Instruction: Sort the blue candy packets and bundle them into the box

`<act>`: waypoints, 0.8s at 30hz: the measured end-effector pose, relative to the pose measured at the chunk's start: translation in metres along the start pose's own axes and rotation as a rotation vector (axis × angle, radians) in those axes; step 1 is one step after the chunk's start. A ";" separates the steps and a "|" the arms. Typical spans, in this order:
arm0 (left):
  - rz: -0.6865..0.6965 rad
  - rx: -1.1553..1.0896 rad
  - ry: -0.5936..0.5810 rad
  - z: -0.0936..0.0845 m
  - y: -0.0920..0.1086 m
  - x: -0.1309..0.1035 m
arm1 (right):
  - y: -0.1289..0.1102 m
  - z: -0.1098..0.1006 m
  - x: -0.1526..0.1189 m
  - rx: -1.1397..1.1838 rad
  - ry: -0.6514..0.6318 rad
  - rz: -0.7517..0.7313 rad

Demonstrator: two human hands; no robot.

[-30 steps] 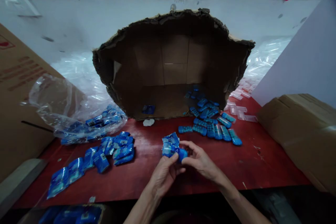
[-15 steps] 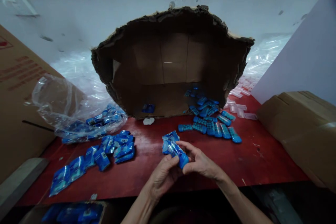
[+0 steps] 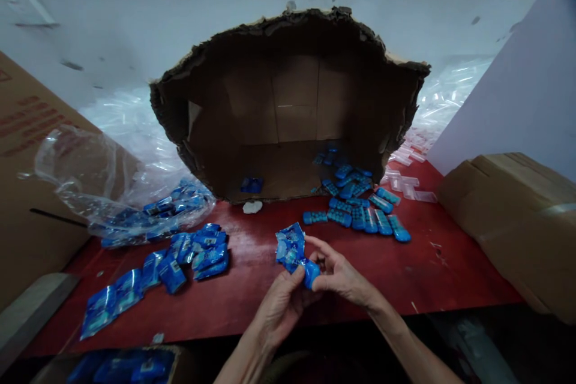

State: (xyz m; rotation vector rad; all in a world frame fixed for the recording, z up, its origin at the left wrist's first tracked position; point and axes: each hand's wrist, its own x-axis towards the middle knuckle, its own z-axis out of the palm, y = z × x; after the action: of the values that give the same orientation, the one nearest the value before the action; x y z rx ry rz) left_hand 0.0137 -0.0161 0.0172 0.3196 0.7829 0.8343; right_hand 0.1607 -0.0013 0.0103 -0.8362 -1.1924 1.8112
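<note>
Near the front edge of the red table, my left hand [image 3: 284, 300] pinches a blue packet [image 3: 290, 246] together with a rounded blue item [image 3: 310, 274]. My right hand [image 3: 337, 273] has its thumb and fingers closed on the right side of that rounded item. The packet's printed upper part sticks out beyond my fingertips. To the left lie several blue packets [image 3: 171, 273] on the table. Several small blue containers [image 3: 357, 217] with clear parts lie to the right, spilling from the cardboard box.
A ragged-edged cardboard box [image 3: 279, 171] opens toward me. A clear plastic bag [image 3: 108, 174] of blue packets is at left, and a closed carton [image 3: 508, 222] at right. Clear plastic pieces [image 3: 409, 186] lie behind. An open box [image 3: 180, 366] of blue items sits below the table edge.
The rounded blue item has turned and sits lower against the packet, and more of the packet shows. Both hands stay together in nearly the same place. The view has shifted slightly.
</note>
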 end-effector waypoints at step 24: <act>0.008 0.037 -0.023 -0.004 0.002 0.001 | 0.004 0.001 -0.002 -0.240 0.051 0.034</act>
State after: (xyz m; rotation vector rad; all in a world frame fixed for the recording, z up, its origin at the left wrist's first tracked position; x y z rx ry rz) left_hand 0.0101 -0.0136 0.0150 0.3645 0.7765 0.8235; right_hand 0.1602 -0.0045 0.0069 -1.0378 -1.3878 1.6840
